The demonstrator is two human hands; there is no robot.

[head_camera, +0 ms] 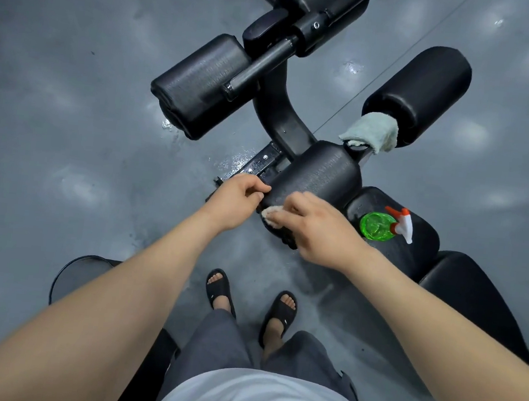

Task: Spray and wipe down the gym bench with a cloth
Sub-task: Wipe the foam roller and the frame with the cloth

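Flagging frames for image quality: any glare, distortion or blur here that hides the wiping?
Head view: soft light patches and wet glints on the grey floor; wide-angle bending stretches the forearms toward the edges; the black roller pad reads dark, its texture faint; left hand, right hand and cloth are sharp, without motion blur.

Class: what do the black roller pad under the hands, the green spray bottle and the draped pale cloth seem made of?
Black roller pad: likely vinyl-covered foam, matte, grained. Green spray bottle: translucent glossy plastic, light shows through. Draped pale cloth: probably terry towelling, fuzzy nap.
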